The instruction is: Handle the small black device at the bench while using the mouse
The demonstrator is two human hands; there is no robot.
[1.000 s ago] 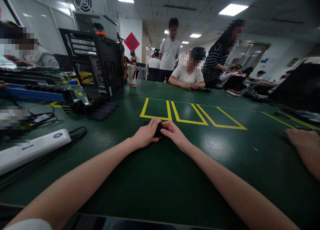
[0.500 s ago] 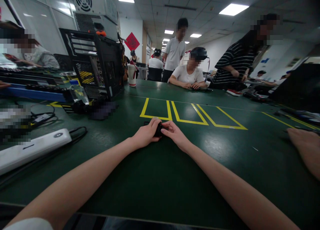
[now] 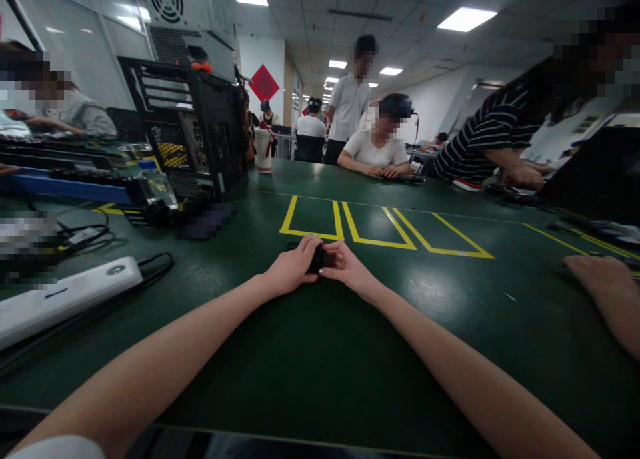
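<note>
A small black object (image 3: 315,262) rests on the dark green table (image 3: 310,352), mostly covered by my fingers, so its exact kind is hidden. My left hand (image 3: 296,267) is closed around it, fingers over the top and thumb on the near side. From the other side my right hand (image 3: 347,267) grips it with curled fingers and thumb, at its right end. Just beyond both hands lies yellow tape (image 3: 313,234) marking bays on the tabletop.
A black computer case (image 3: 200,126) stands at the back left, near a paper cup (image 3: 263,150). A white power strip (image 3: 107,282) with a black cable lies left. Another person's hand (image 3: 600,279) rests at the right edge. A seated co-worker (image 3: 377,146) faces me across the table.
My right thumb has slid slightly down and left along the black object; my left hand holds still. At right, the person in stripes has leaned closer over the table.
</note>
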